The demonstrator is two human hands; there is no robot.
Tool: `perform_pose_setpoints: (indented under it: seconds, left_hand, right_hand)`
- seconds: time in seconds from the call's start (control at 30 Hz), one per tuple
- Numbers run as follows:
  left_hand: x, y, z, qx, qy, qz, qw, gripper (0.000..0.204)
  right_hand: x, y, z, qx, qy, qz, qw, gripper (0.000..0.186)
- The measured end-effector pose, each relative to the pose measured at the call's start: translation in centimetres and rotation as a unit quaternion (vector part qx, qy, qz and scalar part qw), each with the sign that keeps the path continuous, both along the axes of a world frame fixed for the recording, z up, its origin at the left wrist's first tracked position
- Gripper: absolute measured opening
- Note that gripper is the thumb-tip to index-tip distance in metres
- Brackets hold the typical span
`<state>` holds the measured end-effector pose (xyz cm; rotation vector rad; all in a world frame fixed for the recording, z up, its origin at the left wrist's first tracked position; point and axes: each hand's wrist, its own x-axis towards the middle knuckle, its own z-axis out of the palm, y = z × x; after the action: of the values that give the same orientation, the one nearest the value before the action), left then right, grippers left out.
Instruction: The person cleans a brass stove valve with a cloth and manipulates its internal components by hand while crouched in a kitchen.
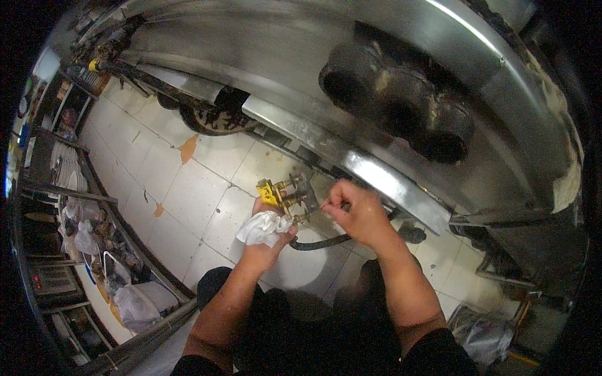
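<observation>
My left hand is closed round a white cloth and a brass gas valve assembly. A yellow plate shows at the assembly's left end, with several brass stems and fittings beside it. From its lower side a black hose runs right, passing beneath my right hand. My right hand hovers just right of the brass parts, thumb and fingertips pinched together. Whatever the pinch holds is too small to make out.
A steel range with black round burner openings rises ahead, its shiny front ledge near my right hand. Under it lies a dirty round pan. Shelves with plates and plastic bags line the left. Debris dots the white tiles.
</observation>
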<state>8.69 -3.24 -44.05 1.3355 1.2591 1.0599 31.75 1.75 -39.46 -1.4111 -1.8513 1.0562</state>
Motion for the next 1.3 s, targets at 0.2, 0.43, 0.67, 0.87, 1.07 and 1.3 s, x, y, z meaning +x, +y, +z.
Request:
perform_pose_setpoints:
  seconds: [0.2,0.43,0.67,0.87,1.07,1.3]
  left_hand:
    - [0.2,0.2,0.4,0.008,-0.024,-0.008,1.0,0.049]
    - [-0.2,0.0,0.1,0.042,-0.006,-0.017,0.999,0.04]
    - [0.6,0.1,0.7,0.034,-0.053,0.006,0.998,0.039]
    - [0.7,0.3,2.4,0.022,0.028,-0.006,0.999,0.047]
    - [0.5,0.3,1.6,-0.017,-0.039,0.006,0.999,0.05]
    - [0.0,0.5,0.8,0.005,-0.034,-0.001,0.999,0.054]
  right_hand:
    - [0.0,0.1,1.3,0.001,-0.03,0.011,0.999,0.026]
    - [0.1,-0.4,1.4,-0.024,0.002,0.025,0.999,0.016]
    - [1.3,-0.4,1.0,0.025,-0.046,0.097,0.994,0.017]
    - [1.5,-0.1,1.5,0.056,-0.045,0.058,0.996,0.011]
    - [1.3,0.3,2.1,0.082,-0.106,0.051,0.99,0.011]
    - [1.1,0.5,0.7,0.121,-0.09,0.045,0.988,0.011]
